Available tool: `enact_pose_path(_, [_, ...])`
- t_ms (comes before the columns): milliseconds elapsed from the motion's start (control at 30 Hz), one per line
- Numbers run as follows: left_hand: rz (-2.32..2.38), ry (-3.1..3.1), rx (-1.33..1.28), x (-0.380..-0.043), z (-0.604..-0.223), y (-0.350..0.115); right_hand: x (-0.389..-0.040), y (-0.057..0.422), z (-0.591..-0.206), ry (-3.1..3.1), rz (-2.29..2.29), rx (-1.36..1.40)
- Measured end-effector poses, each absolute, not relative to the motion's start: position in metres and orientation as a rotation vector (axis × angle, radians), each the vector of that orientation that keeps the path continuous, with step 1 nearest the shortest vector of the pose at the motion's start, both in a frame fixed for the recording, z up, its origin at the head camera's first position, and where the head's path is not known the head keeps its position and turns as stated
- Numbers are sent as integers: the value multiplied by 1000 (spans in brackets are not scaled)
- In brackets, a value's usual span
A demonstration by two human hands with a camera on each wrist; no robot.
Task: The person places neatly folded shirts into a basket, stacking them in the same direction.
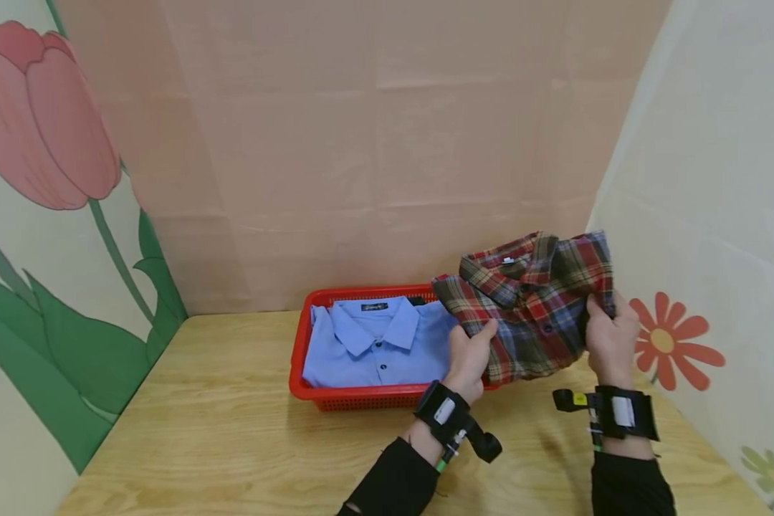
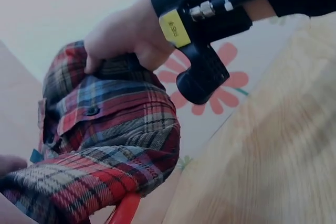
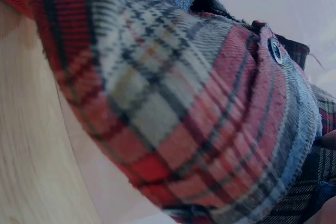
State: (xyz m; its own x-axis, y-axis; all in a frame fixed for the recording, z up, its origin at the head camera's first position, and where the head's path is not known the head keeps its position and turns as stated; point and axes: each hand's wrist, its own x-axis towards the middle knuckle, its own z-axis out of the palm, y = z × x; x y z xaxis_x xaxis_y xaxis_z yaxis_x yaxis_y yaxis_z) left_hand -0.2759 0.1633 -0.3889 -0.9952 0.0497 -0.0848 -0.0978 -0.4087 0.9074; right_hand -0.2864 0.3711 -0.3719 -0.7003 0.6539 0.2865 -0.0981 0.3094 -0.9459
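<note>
A folded red, green and blue plaid shirt (image 1: 542, 308) is held up between both hands, collar toward the back. My left hand (image 1: 469, 358) grips its left lower edge, thumb on top. At the opposite side, my right hand (image 1: 611, 337) pinches the fabric, with its thumb over the front. The shirt's bottom sags between them, and its left part overlaps the right end of a red plastic basket (image 1: 368, 395). Inside the basket lies a folded light blue shirt (image 1: 361, 351), collar up. In the right wrist view, plaid fabric (image 3: 173, 98) fills most of the picture.
The basket stands at the back of a light wooden table (image 1: 219, 416), near a pinkish backdrop (image 1: 361, 143). Walls with a painted tulip (image 1: 45, 115) on the left and a red flower (image 1: 674, 340) on the right flank the table. A wrist camera (image 2: 202, 74) sits on the right wrist.
</note>
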Motion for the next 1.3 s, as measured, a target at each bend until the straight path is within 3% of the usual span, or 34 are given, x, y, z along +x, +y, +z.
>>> enact_pose_path(767, [2590, 1731, 130, -292, -408, 149, -288, 357, -361, -1697, 1569, -379])
enact_pose_path(1300, [2584, 1902, 106, -293, -402, 152, -284, 369, -363, -1864, 1525, -240])
